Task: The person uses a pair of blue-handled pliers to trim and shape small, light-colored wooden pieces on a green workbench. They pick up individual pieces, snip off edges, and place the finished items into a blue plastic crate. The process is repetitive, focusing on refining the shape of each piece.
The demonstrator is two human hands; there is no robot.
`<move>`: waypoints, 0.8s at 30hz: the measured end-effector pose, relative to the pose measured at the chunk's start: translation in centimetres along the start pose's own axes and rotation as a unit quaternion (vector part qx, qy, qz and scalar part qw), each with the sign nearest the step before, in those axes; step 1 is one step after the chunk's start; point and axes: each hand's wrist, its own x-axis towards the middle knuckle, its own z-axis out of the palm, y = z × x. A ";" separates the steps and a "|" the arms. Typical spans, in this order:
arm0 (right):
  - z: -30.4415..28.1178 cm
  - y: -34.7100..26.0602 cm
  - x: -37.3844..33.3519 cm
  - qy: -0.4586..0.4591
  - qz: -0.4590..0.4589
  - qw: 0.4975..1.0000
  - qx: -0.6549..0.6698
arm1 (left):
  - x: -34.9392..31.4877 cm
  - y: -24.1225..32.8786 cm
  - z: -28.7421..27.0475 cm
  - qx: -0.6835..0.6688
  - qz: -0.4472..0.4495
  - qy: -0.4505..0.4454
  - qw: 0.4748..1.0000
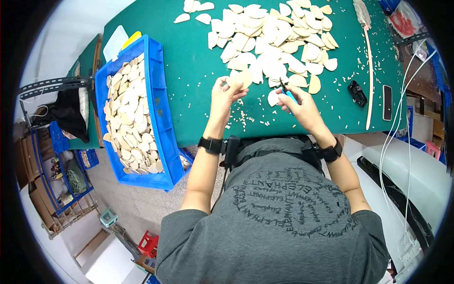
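Centrally, the left hand (223,98) pinches a cream half-moon piece (243,79) between thumb and fingers, its flat face turned largely upward and its far end projecting beyond the fingertips, ahead and to the right. To the right of this hand, the right hand (302,108) is closed round the handles of blue-handled snips (292,97), whose dark tip points forward and slightly left. Governing the arrangement is the gap between tip and piece: the held piece lies to the left of the snips' tip, near but apart, with its long axis appearing to slant away from the left hand toward the right; the left hand is the nearer one. Whether the snips' blades are parted cannot be told. Ahead of both hands spreads a heap of similar pieces (274,31) on the green tabletop (189,71); small pale trimmings (243,118) lie scattered between the hands and toward the wearer. Left of the left hand, well apart, a blue crate (158,90) holds many more pieces; right of the right hand lie a black object (357,93), a pink rod (369,80) and a phone (388,102).
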 end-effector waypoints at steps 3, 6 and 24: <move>0.9 -1.2 -0.2 0.005 -0.047 0.998 -0.033 | -4.8 4.7 3.0 -0.028 0.022 -0.066 0.997; 1.3 -3.1 -0.5 -0.015 -0.084 0.996 -0.036 | -7.2 6.3 3.6 0.013 0.051 -0.079 0.995; 1.0 -6.5 -1.1 -0.020 -0.264 0.934 -0.238 | -10.2 7.4 3.7 0.071 0.161 -0.069 0.982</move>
